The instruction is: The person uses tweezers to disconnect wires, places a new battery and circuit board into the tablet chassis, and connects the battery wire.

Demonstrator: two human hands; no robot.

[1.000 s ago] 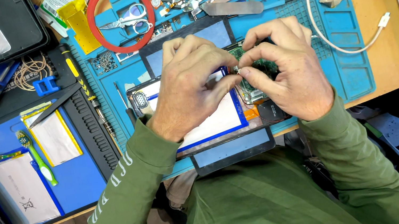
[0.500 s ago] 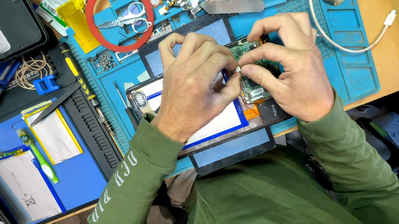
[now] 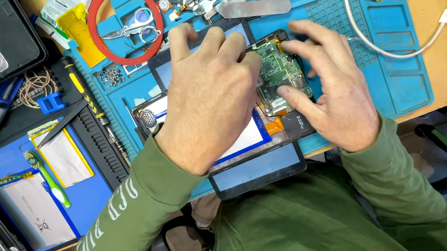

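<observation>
On the blue mat (image 3: 404, 83), my left hand (image 3: 208, 104) lies flat, fingers spread, pinning the opened tablet (image 3: 220, 144) steady, while my right hand (image 3: 333, 95), open and gripping nothing, thumbs its green board (image 3: 278, 71).

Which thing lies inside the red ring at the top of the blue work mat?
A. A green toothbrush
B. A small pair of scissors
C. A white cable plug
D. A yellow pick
B. The small pair of scissors lies within the red ring on the blue work mat, above the left hand; the other things lie elsewhere.
</observation>
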